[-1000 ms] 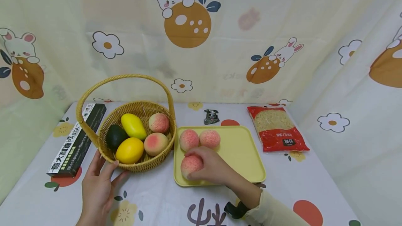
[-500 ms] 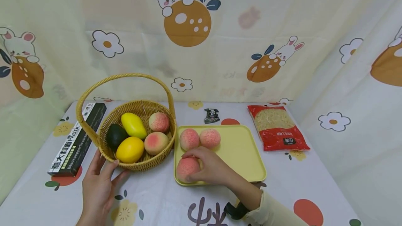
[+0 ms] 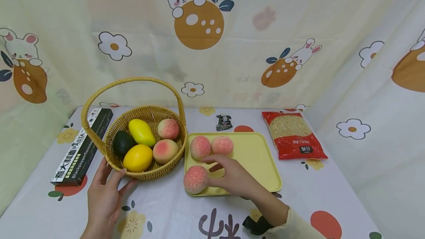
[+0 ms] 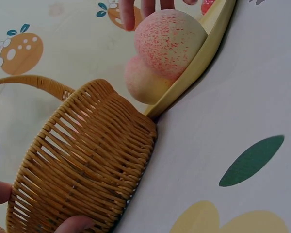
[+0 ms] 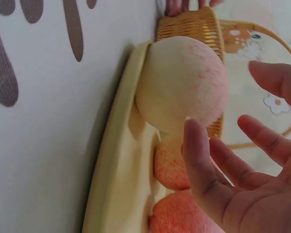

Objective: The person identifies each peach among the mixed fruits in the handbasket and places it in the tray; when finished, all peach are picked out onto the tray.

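In the head view my left hand (image 3: 104,198) rests with its fingertips against the near left side of a wicker basket (image 3: 154,175). The basket holds a dark green avocado-like fruit (image 3: 123,144), a yellow mango (image 3: 142,132), a lemon (image 3: 137,158) and two peaches. On a yellow tray (image 3: 255,165) lie three more peaches. The nearest peach (image 3: 196,179) sits at the tray's left front corner, over its rim. My right hand (image 3: 235,176) is just right of it, fingers spread and lifted off; the thumb is at or very near its side.
A black pasta box (image 3: 83,148) lies left of the basket. A small black wrapped packet (image 3: 224,123) is behind the tray. To the right lies a red bag (image 3: 295,135) of pale dry food. A patterned curtain (image 3: 149,58) hangs behind.
The near peach has shifted left to the tray's corner. My right hand has loosened its grip on it and drawn back to the right. The left hand stays against the basket.
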Available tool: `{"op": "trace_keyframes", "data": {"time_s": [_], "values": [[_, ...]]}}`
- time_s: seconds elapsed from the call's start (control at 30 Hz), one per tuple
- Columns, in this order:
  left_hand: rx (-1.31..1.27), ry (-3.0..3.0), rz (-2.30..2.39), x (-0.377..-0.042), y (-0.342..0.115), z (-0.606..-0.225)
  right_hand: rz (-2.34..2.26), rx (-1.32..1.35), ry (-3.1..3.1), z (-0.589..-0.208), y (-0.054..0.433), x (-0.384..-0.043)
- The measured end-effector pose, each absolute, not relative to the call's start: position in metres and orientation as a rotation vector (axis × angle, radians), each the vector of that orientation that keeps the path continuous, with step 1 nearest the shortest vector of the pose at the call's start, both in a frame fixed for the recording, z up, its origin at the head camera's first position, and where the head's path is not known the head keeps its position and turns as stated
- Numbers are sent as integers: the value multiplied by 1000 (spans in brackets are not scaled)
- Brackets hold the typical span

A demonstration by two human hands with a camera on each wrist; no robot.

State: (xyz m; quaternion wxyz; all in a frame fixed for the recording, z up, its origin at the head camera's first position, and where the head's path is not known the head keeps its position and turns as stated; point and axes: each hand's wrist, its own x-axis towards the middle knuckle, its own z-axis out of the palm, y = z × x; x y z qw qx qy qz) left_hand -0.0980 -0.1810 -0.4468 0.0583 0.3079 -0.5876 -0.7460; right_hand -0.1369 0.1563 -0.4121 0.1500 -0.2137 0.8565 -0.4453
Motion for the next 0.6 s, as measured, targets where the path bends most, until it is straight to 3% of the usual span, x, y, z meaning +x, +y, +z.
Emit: {"op": "trace_keyframes", "data": {"time_s": [0.3,0.6], "values": [[928,-1772,-2264,-98,-180,-447,-1569,-366,2258,-407,187,-134],[944,-1762,-2271,-99,-181,-448,-1644,-399,2292,-391,186,-146]]}}
